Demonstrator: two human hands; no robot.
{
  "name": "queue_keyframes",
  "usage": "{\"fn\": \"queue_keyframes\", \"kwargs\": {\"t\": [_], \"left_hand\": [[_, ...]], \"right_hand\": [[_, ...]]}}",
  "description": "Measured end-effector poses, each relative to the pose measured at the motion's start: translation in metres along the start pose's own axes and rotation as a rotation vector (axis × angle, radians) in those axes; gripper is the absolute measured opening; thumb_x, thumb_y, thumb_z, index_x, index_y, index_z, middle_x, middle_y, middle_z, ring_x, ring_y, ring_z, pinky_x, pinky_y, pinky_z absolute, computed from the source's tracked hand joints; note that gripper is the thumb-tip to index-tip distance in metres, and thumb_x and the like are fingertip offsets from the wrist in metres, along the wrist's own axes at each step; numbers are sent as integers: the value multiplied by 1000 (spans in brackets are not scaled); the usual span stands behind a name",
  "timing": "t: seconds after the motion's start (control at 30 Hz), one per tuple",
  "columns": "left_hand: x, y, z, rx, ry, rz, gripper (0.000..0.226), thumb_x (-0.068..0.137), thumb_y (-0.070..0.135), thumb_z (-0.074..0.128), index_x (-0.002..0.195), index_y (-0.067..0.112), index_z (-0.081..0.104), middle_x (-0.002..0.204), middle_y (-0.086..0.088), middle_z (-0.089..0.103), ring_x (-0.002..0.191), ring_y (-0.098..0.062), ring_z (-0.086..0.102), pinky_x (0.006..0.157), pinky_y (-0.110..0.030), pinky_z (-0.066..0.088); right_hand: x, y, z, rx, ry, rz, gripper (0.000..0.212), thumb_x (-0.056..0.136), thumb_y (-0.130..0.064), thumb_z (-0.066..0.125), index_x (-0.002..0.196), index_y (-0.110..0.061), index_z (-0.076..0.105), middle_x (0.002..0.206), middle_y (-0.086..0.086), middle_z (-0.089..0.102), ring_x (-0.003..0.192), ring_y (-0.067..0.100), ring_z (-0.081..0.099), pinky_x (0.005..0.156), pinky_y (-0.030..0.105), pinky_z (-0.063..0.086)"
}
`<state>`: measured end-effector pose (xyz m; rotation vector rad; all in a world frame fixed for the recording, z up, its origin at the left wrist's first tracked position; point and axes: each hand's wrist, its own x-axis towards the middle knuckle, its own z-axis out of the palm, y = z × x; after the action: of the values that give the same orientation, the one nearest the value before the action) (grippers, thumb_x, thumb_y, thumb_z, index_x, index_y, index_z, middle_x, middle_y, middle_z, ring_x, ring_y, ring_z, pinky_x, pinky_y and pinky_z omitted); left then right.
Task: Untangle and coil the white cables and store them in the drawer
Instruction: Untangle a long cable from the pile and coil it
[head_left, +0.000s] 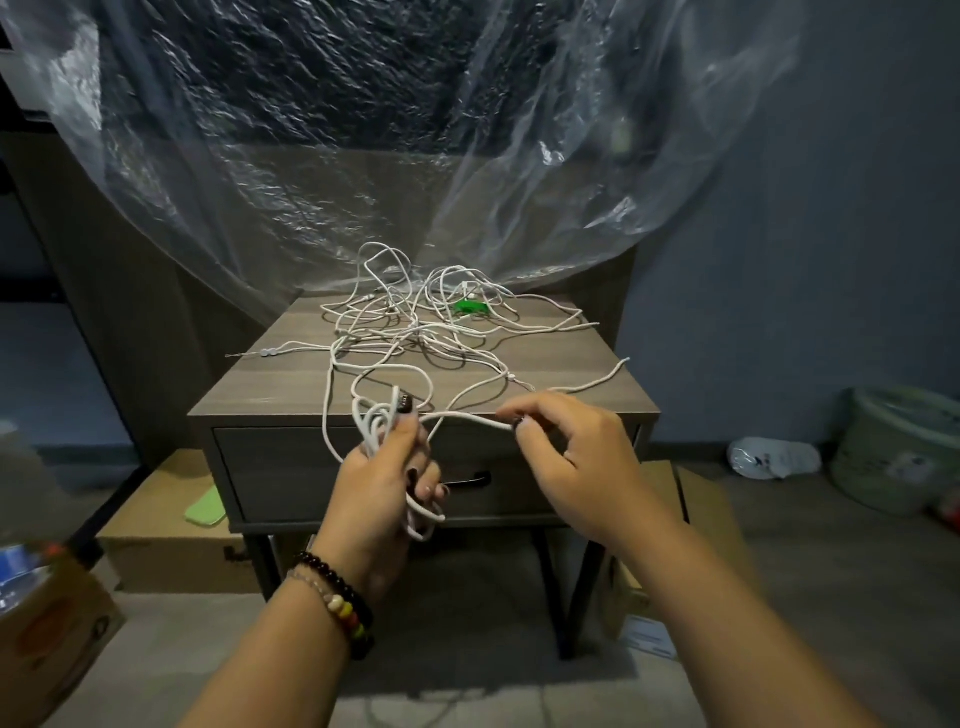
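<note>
Head view, left hand (382, 467): is gripping a partly wound coil (387, 441) of white cable, fingers curled round the loops.
Head view, right hand (566, 447): is pinching the free run of that cable between thumb and fingertips, just beside the coil.
Head view, white cables (415, 322): are lying tangled on the nightstand top (270, 379), a green item (470, 307) among them.
Head view, drawer (291, 467): is sitting closed.
Handling: light, limp, likely snagging; judged best held at the plug end, feeding slack gently.
</note>
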<state>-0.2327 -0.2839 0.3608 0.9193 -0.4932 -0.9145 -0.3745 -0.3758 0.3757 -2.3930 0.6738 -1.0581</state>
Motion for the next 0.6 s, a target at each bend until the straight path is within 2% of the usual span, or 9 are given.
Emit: {"fn": "queue_keyframes", "kwargs": {"t": [0.1, 0.2, 0.3, 0.43, 0.5, 0.6], "left_hand": [[1, 1, -6, -73, 63, -24, 29, 97, 31, 48, 73, 15, 49, 48, 6, 32, 36, -6, 33, 42, -18, 39], [0, 0, -9, -38, 82, -37, 29, 97, 32, 48, 74, 15, 50, 48, 6, 33, 37, -6, 35, 42, -19, 40], [-3, -3, -8, 3, 59, -55, 30, 97, 33, 48, 74, 13, 52, 47, 5, 34, 38, -7, 36, 43, -19, 41], [-2, -6, -9, 26, 49, -82, 31, 97, 33, 48, 74, 13, 52, 47, 4, 33, 40, -7, 37, 44, -19, 42], [0, -10, -9, 43, 45, -89, 31, 97, 33, 48, 74, 13, 51, 47, 4, 33, 41, -7, 37, 45, -19, 42], [0, -16, -8, 103, 35, -91, 30, 97, 31, 47, 72, 14, 48, 47, 3, 35, 40, -8, 37, 44, -20, 41]], "right_hand": [[-6, 5, -3, -37, 39, -68, 21, 92, -30, 52, 89, -18, 69, 79, -12, 60, 76, 7, 55, 64, 23, 44], [-8, 13, -8, -114, 63, -99, 34, 90, -44, 48, 85, -19, 70, 77, -14, 59, 71, 5, 55, 61, 24, 44], [-12, 19, -16, -163, 137, -99, 35, 87, -49, 53, 79, -20, 70, 72, -9, 61, 66, 9, 56, 57, 31, 48], [-21, 21, -24, -244, 217, -62, 35, 85, -50, 61, 68, -20, 68, 63, -11, 58, 58, 9, 54, 52, 32, 47], [-22, 19, -26, -265, 207, -14, 39, 84, -53, 58, 65, -21, 67, 61, -11, 58, 57, 9, 54, 51, 32, 46], [-25, 15, -25, -149, 71, 124, 32, 88, -45, 55, 70, -22, 68, 56, -13, 57, 56, 8, 54, 52, 26, 42]]}}
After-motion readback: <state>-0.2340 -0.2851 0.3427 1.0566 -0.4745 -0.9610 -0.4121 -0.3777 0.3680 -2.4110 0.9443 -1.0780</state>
